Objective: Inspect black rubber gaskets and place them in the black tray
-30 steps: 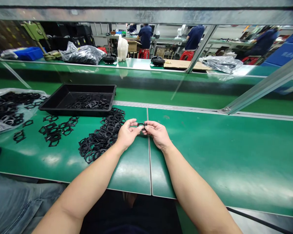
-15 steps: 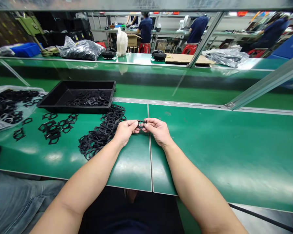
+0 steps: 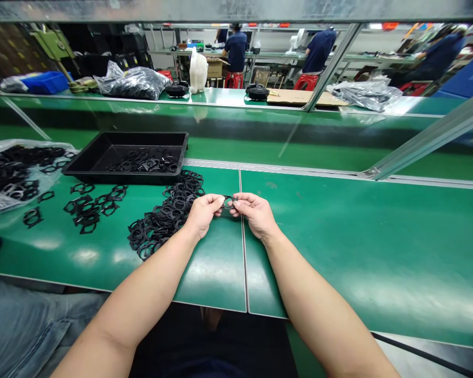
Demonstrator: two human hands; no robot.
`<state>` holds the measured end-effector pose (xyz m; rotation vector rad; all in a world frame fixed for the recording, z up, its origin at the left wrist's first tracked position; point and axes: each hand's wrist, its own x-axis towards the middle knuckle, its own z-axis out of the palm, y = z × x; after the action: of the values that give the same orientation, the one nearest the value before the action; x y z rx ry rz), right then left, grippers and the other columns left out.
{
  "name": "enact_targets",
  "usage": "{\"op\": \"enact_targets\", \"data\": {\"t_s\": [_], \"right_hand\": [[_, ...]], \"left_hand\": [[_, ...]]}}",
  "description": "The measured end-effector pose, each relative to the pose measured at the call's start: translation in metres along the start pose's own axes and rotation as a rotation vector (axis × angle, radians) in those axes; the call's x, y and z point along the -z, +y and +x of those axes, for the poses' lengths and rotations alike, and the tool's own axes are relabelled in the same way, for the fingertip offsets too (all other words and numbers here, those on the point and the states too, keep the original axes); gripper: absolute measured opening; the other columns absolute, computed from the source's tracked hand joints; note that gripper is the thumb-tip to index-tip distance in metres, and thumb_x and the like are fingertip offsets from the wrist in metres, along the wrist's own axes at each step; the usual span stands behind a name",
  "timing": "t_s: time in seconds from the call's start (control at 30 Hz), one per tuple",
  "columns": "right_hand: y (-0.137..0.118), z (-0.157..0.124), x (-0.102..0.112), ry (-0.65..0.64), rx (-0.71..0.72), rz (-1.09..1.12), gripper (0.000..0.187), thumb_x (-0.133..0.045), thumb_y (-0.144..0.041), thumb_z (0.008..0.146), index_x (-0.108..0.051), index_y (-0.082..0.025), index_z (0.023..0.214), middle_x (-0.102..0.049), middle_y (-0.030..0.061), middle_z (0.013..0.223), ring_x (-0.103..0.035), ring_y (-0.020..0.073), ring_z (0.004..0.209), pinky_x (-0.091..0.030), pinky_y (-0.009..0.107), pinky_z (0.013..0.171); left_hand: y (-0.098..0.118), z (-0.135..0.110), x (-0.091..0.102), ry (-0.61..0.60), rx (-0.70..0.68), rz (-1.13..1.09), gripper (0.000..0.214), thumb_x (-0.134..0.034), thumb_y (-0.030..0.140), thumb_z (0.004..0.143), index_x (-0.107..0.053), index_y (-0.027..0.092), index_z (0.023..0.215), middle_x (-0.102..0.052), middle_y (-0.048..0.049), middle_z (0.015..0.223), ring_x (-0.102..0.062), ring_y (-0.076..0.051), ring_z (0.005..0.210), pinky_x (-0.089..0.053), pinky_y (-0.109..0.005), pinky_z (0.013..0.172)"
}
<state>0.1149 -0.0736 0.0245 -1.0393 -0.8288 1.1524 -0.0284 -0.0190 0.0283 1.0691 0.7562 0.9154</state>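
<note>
Between my two hands is a small black ring-shaped plastic part (image 3: 228, 198), held just above the green table. My left hand (image 3: 205, 212) pinches its left side between thumb and fingers. On the other side, my right hand (image 3: 255, 211) grips the part's right edge the same way. The fingertips cover much of it, so fine detail is hidden. A heap of similar black ring parts (image 3: 173, 210) lies to the left, beside and partly behind my left forearm.
A black tray (image 3: 89, 173) with more parts stands back left. Beyond the smaller group of ring parts (image 3: 87, 210), a clear plastic bag (image 3: 51, 181) holds many more. A metal strut (image 3: 425, 134) slants up at right. Co-workers sit beyond the rear ledge.
The black ring part has tilted slightly between my fingertips, its opening showing a little differently. Both hands stay in nearly the same place, and the whole view has shifted slightly.
</note>
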Motion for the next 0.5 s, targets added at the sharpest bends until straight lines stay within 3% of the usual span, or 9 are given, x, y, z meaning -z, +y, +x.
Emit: {"op": "enact_targets", "data": {"t_s": [0.2, 0.5], "right_hand": [[-0.0005, 0.0007, 0.0008, -0.005, 0.008, 0.022, 0.037, -0.08, -0.029, 0.06, -0.066, -0.017, 0.092, -0.07, 0.0011, 0.07, -0.064, 0.0111, 0.057, -0.051, 0.021, 0.053], [-0.0018, -0.0006, -0.0006, -0.022, -0.008, 0.039, 0.033, -0.078, -0.03, 0.063, -0.067, -0.017, 0.091, -0.07, 0.0014, 0.069, -0.065, 0.0113, 0.056, -0.052, 0.02, 0.052]], "left_hand": [[0.0043, -0.0017, 0.0005, -0.083, 0.12, -0.169, 0.031, -0.077, 0.033, 0.062, -0.064, 0.011, 0.079, -0.067, -0.0051, 0.076, -0.06, -0.012, 0.07, -0.043, -0.024, 0.065], [0.0023, 0.0, 0.0012, -0.058, 0.08, -0.247, 0.03, -0.077, 0.023, 0.062, -0.063, 0.012, 0.087, -0.066, -0.0043, 0.076, -0.061, -0.012, 0.069, -0.045, -0.025, 0.065]]}}
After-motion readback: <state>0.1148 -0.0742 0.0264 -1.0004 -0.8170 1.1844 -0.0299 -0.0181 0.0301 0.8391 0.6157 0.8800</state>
